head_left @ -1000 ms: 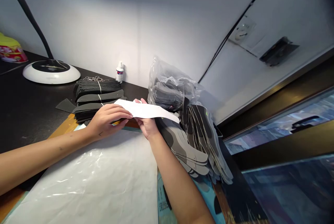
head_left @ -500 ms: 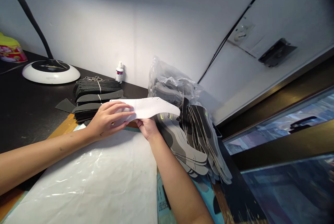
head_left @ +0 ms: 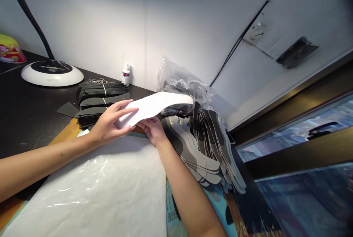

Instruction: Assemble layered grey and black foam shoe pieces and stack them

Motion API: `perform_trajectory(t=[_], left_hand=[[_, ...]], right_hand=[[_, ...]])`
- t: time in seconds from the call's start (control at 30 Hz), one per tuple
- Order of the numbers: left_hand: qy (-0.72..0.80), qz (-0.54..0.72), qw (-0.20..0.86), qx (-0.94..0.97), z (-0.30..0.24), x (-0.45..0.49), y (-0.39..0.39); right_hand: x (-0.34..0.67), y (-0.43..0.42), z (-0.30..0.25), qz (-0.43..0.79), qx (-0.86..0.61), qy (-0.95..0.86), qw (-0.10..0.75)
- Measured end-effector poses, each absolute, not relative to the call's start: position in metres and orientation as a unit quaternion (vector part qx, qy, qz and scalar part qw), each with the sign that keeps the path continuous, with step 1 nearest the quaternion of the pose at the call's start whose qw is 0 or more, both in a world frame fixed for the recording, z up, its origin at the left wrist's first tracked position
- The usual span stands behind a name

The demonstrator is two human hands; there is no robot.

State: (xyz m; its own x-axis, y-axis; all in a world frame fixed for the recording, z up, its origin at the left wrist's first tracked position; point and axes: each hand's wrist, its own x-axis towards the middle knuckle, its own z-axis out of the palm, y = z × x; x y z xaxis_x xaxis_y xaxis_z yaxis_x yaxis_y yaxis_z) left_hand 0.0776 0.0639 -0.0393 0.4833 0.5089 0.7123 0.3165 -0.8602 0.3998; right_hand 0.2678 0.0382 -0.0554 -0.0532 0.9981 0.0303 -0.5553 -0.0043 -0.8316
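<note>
Between my hands is a curved white shoe-upper piece [head_left: 154, 105], its pale side up and its far end bending to the right. My left hand [head_left: 113, 121] grips its left end, with fingers over the top. From below, my right hand [head_left: 153, 130] holds the near edge; some of its fingertips are hidden under the piece. Grey shoe-upper pieces [head_left: 190, 148] with small yellow marks lie fanned out right of my right hand. Beyond my left hand are banded stacks of dark pieces [head_left: 103, 90]. A white plastic-like sheet [head_left: 91, 189] spreads beneath my forearms.
A lamp base [head_left: 52, 73] stands at the back left, and a small white bottle [head_left: 126, 75] is near the wall. A clear plastic bag [head_left: 176, 75] with dark pieces leans at the back. More layered uppers [head_left: 217, 145] lie at the right, beside a window frame [head_left: 298, 148].
The white piece has tilted, its right end rising and curving away. My left hand has shifted slightly, and more of my right hand's fingers now show under the near edge.
</note>
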Motion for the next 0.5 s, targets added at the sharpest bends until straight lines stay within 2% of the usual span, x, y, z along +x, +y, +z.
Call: perform_trajectory(t=[0.13, 0.23, 0.33, 0.5], left_hand=[[0.173, 0.457, 0.285, 0.824, -0.045, 0.077, 0.058], [0.211, 0.466, 0.400, 0.760, -0.050, 0.082, 0.056], [0.251, 0.457, 0.450, 0.725, -0.047, 0.088, 0.058], [0.260, 0.421, 0.518, 0.698, -0.035, 0.090, 0.065]], right_hand=[[0.270, 0.037, -0.053, 0.632, -0.294, -0.408, 0.590], [0.271, 0.037, -0.052, 0.590, -0.331, -0.431, 0.597], [0.270, 0.037, -0.054, 0.562, -0.349, -0.449, 0.601], [0.270, 0.039, -0.055, 0.590, -0.335, -0.426, 0.599]])
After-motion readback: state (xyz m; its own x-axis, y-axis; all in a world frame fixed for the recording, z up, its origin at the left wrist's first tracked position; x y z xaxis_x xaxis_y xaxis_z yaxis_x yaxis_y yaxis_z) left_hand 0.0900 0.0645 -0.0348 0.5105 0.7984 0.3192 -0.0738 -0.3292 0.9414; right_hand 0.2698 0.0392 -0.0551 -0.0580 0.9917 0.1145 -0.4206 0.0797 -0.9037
